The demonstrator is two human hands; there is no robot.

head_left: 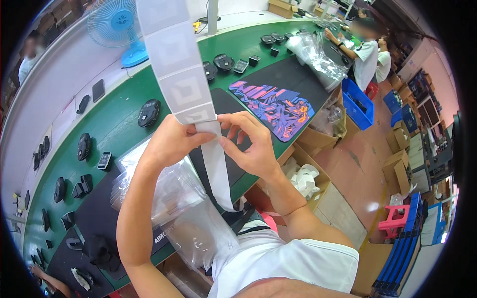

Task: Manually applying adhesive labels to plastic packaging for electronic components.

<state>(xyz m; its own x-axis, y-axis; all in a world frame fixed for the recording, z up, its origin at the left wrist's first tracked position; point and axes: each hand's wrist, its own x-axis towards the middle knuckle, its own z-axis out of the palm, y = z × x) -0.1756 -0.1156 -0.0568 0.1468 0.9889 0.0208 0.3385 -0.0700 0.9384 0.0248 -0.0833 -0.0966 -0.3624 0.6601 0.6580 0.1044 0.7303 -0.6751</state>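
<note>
A long strip of white, square-marked stickers runs down from the top of the view, and its plain backing tail hangs below my hands. My left hand grips the strip from the left, its thumb pressed across it. On the other side my right hand has its fingers curled, with the index fingertip at the strip's right edge by a sticker border. Under my left forearm lies a pile of clear plastic bags. Another clear bag droops over the table edge toward my lap.
The green table carries black mouse-like devices and small black units with screens. A colourful patterned mat lies to the right, near more clear bags. Beyond are cardboard boxes, a blue crate, a fan and co-workers.
</note>
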